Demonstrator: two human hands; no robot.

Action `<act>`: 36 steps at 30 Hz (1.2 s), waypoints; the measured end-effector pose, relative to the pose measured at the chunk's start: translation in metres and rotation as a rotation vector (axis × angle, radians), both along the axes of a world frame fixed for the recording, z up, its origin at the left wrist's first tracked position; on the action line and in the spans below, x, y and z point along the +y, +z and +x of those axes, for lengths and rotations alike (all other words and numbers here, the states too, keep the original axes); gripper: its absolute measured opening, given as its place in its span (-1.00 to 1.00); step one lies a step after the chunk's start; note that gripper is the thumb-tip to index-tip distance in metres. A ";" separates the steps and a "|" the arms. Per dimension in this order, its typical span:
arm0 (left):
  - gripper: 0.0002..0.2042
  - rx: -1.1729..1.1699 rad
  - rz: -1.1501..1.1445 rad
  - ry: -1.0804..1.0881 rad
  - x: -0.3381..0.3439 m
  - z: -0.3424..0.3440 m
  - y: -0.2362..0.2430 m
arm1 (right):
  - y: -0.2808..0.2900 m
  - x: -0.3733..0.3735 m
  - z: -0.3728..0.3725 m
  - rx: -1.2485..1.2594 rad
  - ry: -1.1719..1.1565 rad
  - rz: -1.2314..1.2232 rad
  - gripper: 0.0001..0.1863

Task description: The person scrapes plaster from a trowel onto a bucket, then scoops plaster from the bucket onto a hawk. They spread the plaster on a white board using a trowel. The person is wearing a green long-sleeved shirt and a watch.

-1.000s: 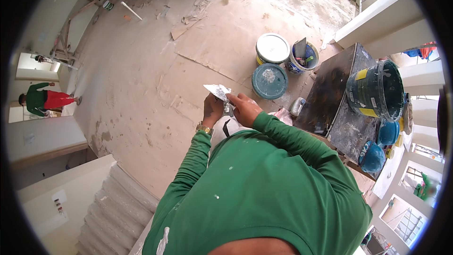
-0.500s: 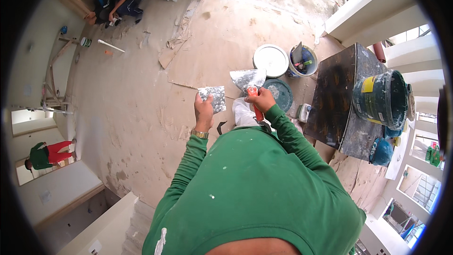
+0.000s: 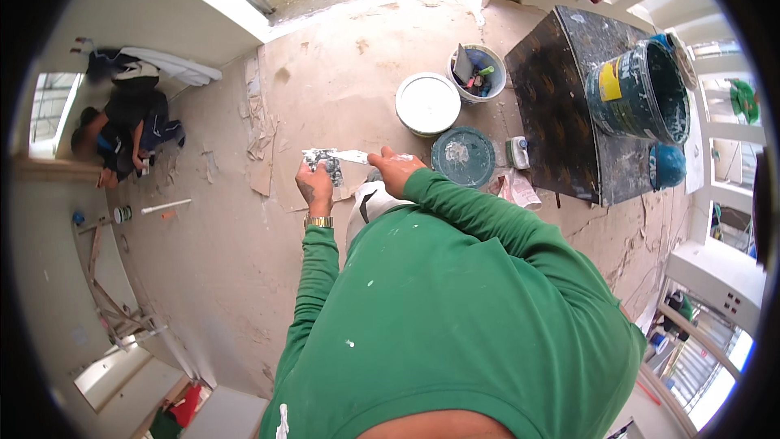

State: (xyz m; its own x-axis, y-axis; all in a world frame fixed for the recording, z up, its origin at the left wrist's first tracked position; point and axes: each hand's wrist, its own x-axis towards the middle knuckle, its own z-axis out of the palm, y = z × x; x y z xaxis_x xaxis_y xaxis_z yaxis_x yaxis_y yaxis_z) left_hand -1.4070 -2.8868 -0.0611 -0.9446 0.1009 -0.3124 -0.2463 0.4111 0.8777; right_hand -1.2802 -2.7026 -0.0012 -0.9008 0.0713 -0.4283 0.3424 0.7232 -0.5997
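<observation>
Putty-smeared fingers [image 3: 313, 183] of the left hand [image 3: 315, 189] are closed around a small grey-flecked plate [image 3: 322, 164], held in front of the chest. Those of the right hand [image 3: 396, 172] are clamped on the handle of a putty knife [image 3: 351, 156], whose pale blade lies flat across the plate's upper edge, touching it. A gold-coloured watch [image 3: 318, 221] sits on the left wrist, and both arms wear green sleeves [image 3: 455, 211] spotted with white.

Just beyond the hands, on the dusty floor [image 3: 227, 260], lie a round white lid [image 3: 427, 103] and a teal lid [image 3: 462, 156] caked with grey paste; a small bucket of tools [image 3: 476, 71] stands just behind the white lid. To the right, a dark, stained surface [image 3: 552, 106] carries a large teal bucket [image 3: 638, 91], open and streaked inside. Far to the left, another person [image 3: 122, 134] crouches by the wall.

Judged from these positions, work is at an early-to-middle stage: paste is already on the plate and is being gathered or cleaned with the blade, while spreading it on a wall appears still to be done.
</observation>
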 end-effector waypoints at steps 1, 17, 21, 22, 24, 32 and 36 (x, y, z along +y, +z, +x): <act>-0.80 -0.004 -0.037 -0.033 -0.006 -0.020 -0.015 | -0.012 0.009 0.005 -0.031 -0.058 -0.012 -0.51; -0.71 -0.373 -0.383 -0.372 -0.120 -0.183 -0.255 | -0.199 -0.194 0.481 -0.732 -2.058 -0.383 -0.81; -0.70 -0.450 -0.369 -0.447 -0.100 -0.158 -0.243 | -0.243 -0.299 0.563 -1.019 -1.747 -0.749 -0.84; -0.69 -0.400 -0.356 -0.488 -0.090 -0.151 -0.249 | -0.243 -0.292 0.560 -1.007 -1.891 -0.786 -0.86; -0.75 -0.031 -0.411 -0.690 -0.026 -0.135 -0.253 | -0.248 -0.279 0.534 -0.912 -2.222 -0.896 -0.88; -0.86 -0.601 0.252 -0.690 0.154 -0.004 -0.229 | -0.208 -0.148 0.616 -0.284 -2.427 -1.018 -0.88; -0.83 -0.007 0.070 -0.822 0.271 0.160 -0.112 | -0.215 -0.088 0.685 -0.245 -2.491 -1.098 -0.82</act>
State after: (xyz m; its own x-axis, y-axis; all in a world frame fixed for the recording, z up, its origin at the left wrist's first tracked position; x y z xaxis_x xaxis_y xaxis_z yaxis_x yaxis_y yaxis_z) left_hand -1.2473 -2.6158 -0.1732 -0.5594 0.7784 -0.2850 0.1039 0.4070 0.9075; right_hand -0.5955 -2.7902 -0.2160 0.2933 0.0641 -0.9539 -0.2958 -0.9427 -0.1543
